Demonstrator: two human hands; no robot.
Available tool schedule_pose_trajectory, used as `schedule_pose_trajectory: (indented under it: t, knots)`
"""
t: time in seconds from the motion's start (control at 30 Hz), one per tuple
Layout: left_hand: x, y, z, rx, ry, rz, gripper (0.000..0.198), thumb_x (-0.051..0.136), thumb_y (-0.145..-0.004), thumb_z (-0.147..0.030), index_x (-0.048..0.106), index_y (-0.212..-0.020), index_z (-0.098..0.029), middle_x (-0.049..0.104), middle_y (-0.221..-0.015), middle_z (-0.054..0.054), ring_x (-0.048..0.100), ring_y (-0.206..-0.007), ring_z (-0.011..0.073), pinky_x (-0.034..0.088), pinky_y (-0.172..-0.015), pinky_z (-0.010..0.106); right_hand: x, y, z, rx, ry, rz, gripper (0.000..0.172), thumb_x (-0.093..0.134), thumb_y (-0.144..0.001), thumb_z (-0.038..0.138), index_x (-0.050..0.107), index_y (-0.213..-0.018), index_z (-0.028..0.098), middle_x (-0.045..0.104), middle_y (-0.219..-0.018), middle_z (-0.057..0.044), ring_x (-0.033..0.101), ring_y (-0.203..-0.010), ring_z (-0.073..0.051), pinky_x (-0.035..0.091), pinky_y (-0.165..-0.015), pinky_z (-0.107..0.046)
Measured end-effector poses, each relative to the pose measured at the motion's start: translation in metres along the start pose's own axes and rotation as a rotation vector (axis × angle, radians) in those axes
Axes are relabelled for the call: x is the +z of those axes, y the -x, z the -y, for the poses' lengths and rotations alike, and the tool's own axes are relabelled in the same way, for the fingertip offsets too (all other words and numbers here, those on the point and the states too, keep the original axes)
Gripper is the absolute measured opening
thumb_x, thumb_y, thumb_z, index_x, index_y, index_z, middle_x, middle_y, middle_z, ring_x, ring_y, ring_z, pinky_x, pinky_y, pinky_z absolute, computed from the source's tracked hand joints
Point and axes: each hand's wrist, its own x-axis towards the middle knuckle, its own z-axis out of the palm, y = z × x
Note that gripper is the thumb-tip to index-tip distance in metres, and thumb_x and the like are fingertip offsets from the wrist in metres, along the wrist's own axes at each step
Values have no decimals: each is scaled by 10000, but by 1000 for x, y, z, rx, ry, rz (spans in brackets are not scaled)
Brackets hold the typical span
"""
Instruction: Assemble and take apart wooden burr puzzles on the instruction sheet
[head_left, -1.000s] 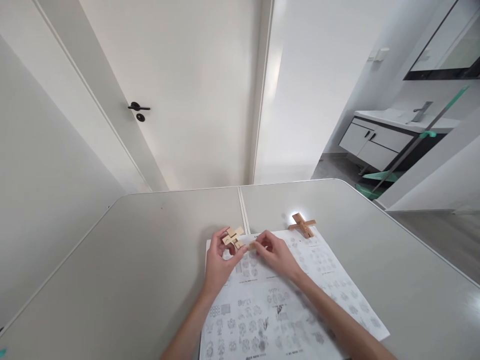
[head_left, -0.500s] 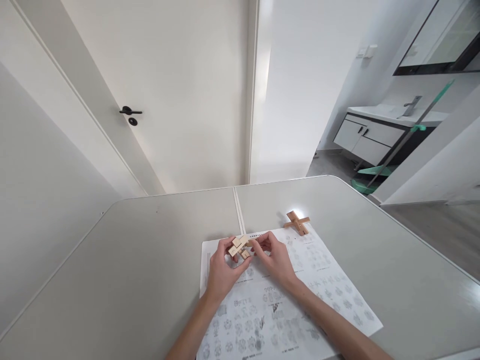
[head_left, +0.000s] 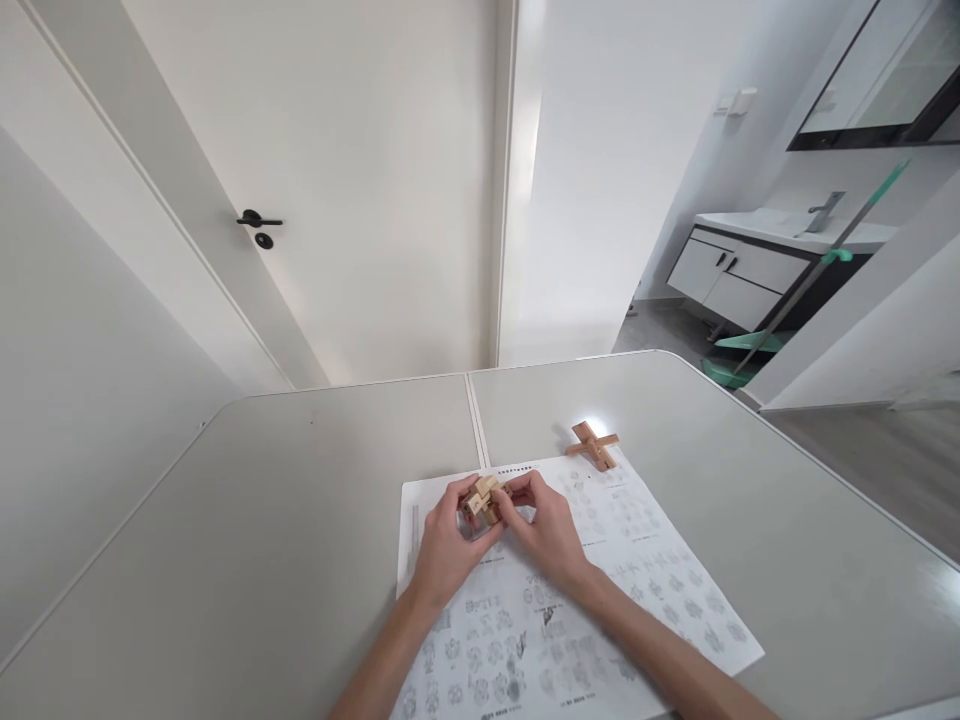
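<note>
My left hand [head_left: 444, 548] and my right hand [head_left: 546, 528] meet over the top edge of a printed instruction sheet [head_left: 600, 600]. Between their fingertips is a small pale wooden puzzle assembly [head_left: 481, 499], and both hands are closed on it. The left fingers curl round its left side; the right thumb and fingers pinch its right side. A second wooden piece, a brown cross [head_left: 593, 444], lies on the grey table [head_left: 262, 540] just past the sheet's far right corner, apart from both hands.
The table has a seam [head_left: 474, 420] running away from me down its middle and rounded far corners. Behind it stand a white door with a black handle [head_left: 257, 220] and, to the right, a washbasin cabinet [head_left: 739, 275] with a green mop.
The hands have drawn closer together and nearer to me. The loose wooden bits that my right hand held are now pressed against the assembly in my left hand. The view has shifted slightly.
</note>
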Motion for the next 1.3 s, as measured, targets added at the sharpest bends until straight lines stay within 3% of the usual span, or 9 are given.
schedule_pose_trajectory:
  t: [0.27,0.4,0.63,0.73,0.83,0.93,1.1,1.2,1.3]
  knots:
    - [0,-1,2,82,-106,-32,463,774,-831,-314,606,-1262,-285,700,-1074,33,637,-816,182,560,-792,325,1,4,2,-16,23,26,246,583,-981,487,572,-938,245,773,-944,-92,757,-859,-271,592,-775,-395]
    - [-1,-1,0,115,-130,-40,425,753,-845,-309,633,-1252,-301,656,-1174,55,638,-788,175,558,-750,319,1,7,5,-42,94,34,213,587,-979,454,582,-937,245,770,-913,-74,752,-830,-263,572,-721,-371]
    - [-2,-2,-3,-18,-23,8,482,796,-792,-357,630,-1237,-281,711,-916,-11,592,-646,137,558,-687,284,-4,5,4,-78,140,35,224,588,-975,455,620,-923,240,766,-888,-67,724,-788,-240,532,-628,-325]
    - [-4,-4,-4,-83,150,41,519,833,-761,-394,628,-1219,-259,720,-961,4,602,-653,128,562,-682,281,-10,0,4,-49,57,69,241,542,-1003,468,616,-1033,241,751,-875,-55,704,-748,-223,528,-621,-315]
    - [-6,-6,-5,-154,323,116,533,838,-761,-402,618,-1218,-240,718,-1016,35,640,-708,142,573,-681,284,-16,-7,3,-13,-33,190,310,516,-1016,495,597,-1184,248,729,-863,-33,682,-716,-206,533,-659,-313]
    - [-7,-6,-5,-168,394,151,552,845,-749,-398,622,-1226,-231,712,-1019,48,674,-756,166,581,-689,291,-19,-10,3,-34,-53,293,329,473,-1024,535,617,-1031,238,702,-828,-22,639,-699,-193,506,-660,-296]
    - [-8,-4,-4,-106,356,173,561,846,-749,-350,631,-1257,-250,716,-1085,50,697,-822,180,604,-768,321,-21,-10,2,-32,13,297,453,441,-1028,564,471,-722,231,506,-638,43,451,-584,-146,382,-579,-255]
    - [-8,-3,-6,-71,328,180,580,842,-752,-319,629,-1288,-264,717,-1154,56,702,-956,212,607,-859,353,-23,-10,1,47,-73,337,494,446,-1021,572,409,-665,232,440,-587,56,393,-544,-134,348,-548,-248]
    - [-9,-2,-10,-61,307,192,594,831,-762,-334,630,-1316,-265,732,-1124,61,703,-948,225,618,-833,366,-24,-10,3,144,-206,408,513,464,-1001,603,420,-644,237,431,-535,60,395,-500,-132,382,-541,-252]
